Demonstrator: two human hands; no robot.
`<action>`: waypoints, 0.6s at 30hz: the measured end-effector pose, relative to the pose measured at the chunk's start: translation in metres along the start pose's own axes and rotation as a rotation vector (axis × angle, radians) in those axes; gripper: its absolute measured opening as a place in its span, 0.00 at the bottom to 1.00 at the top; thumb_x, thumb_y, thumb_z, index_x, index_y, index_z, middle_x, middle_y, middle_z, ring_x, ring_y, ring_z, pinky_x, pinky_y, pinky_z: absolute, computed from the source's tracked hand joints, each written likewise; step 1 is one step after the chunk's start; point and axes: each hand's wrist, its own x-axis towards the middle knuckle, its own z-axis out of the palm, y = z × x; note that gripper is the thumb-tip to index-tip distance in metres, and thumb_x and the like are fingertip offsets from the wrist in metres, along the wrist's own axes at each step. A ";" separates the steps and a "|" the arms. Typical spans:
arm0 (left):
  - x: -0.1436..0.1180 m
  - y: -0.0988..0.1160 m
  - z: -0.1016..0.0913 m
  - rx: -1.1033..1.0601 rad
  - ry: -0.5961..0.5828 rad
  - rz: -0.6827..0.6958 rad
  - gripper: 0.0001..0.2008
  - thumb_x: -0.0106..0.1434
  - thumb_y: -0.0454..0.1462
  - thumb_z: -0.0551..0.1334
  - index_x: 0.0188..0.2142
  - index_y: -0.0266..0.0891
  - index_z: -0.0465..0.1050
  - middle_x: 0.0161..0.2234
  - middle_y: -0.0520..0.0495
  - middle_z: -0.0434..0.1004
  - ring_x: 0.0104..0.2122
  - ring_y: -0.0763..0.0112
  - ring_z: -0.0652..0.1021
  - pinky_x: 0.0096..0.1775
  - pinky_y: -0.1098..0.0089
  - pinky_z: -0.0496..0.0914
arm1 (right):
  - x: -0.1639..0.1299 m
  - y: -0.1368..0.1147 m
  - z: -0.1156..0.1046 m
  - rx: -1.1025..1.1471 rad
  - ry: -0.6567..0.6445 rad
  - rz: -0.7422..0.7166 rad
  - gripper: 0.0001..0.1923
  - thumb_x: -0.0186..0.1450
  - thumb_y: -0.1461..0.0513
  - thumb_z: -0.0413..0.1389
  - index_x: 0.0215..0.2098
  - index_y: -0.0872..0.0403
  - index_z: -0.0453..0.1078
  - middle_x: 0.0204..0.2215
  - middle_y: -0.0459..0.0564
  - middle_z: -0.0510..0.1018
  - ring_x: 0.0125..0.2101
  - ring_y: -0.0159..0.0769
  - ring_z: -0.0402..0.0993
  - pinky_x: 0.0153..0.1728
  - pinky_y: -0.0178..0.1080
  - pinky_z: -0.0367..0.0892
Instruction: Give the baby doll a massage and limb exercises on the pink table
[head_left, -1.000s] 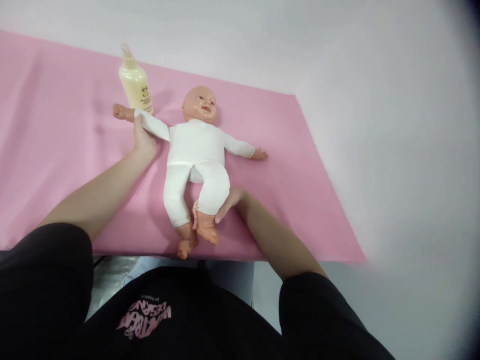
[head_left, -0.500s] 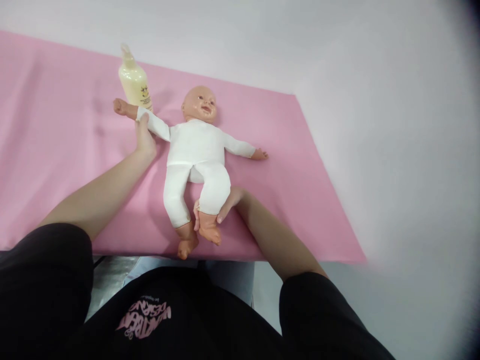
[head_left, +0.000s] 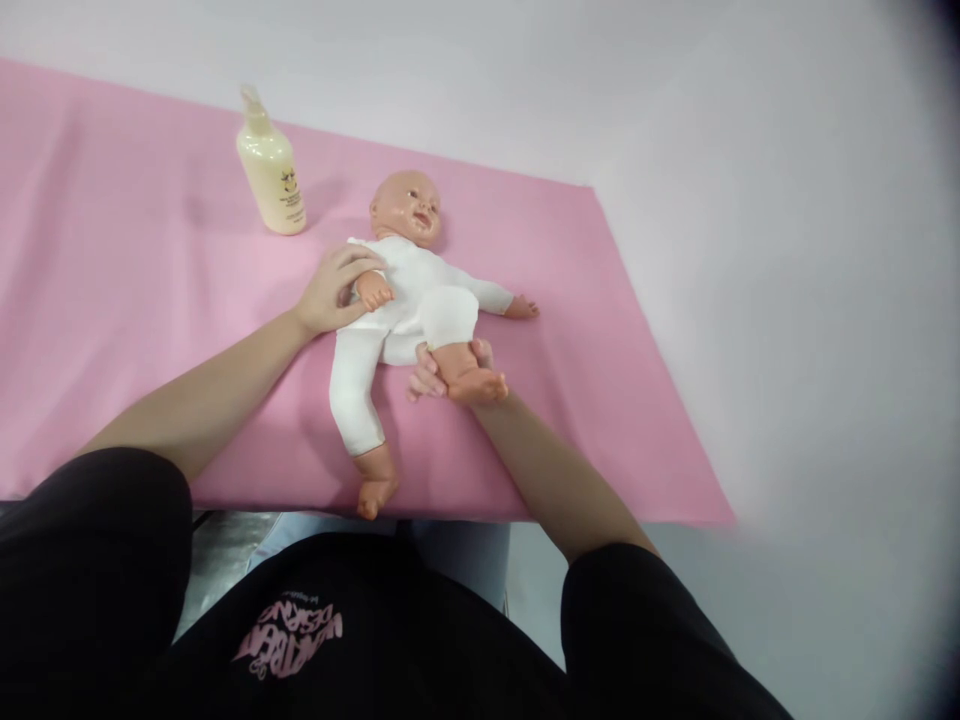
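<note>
A baby doll (head_left: pixel 412 270) in a white suit lies on its back, head away from me. My left hand (head_left: pixel 334 285) is closed around the doll's arm (head_left: pixel 373 290) on the left of the picture, which lies folded across its chest. My right hand (head_left: pixel 431 375) holds the doll's leg on the right from behind, around the ankle. That leg is bent up, its foot (head_left: pixel 480 385) raised over my wrist; part of my palm is hidden behind it. The doll's other leg (head_left: pixel 356 390) lies stretched toward the near edge.
A pink sheet (head_left: pixel 600 420) covers the table. Beyond the doll's left side in the picture stands a pale yellow pump bottle (head_left: pixel 274 185). The table's near edge runs just in front of my body, and its right edge slants down the right side.
My left hand has brought the doll's arm from stretched out sideways to across its chest. My right hand has raised the leg and bent it toward the belly.
</note>
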 end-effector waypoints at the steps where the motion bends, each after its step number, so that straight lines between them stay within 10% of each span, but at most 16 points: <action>1: 0.000 0.000 0.000 0.015 -0.007 0.016 0.32 0.63 0.65 0.65 0.56 0.49 0.78 0.55 0.38 0.80 0.57 0.42 0.77 0.62 0.40 0.66 | 0.002 -0.004 0.002 0.014 0.074 -0.045 0.32 0.64 0.30 0.57 0.34 0.49 0.66 0.22 0.44 0.76 0.27 0.37 0.74 0.47 0.47 0.80; 7: -0.001 -0.002 0.000 0.114 -0.052 0.044 0.35 0.67 0.66 0.58 0.58 0.45 0.77 0.56 0.36 0.79 0.57 0.43 0.76 0.61 0.41 0.66 | 0.009 -0.024 0.021 0.071 0.378 -0.078 0.33 0.75 0.35 0.41 0.33 0.51 0.66 0.20 0.43 0.70 0.24 0.35 0.68 0.36 0.42 0.79; 18: 0.001 0.002 0.000 0.086 -0.048 -0.002 0.35 0.65 0.68 0.59 0.55 0.46 0.78 0.55 0.37 0.81 0.57 0.42 0.77 0.62 0.40 0.66 | 0.011 -0.021 0.018 0.036 0.417 -0.074 0.36 0.75 0.34 0.41 0.32 0.52 0.69 0.19 0.43 0.69 0.24 0.34 0.69 0.34 0.40 0.78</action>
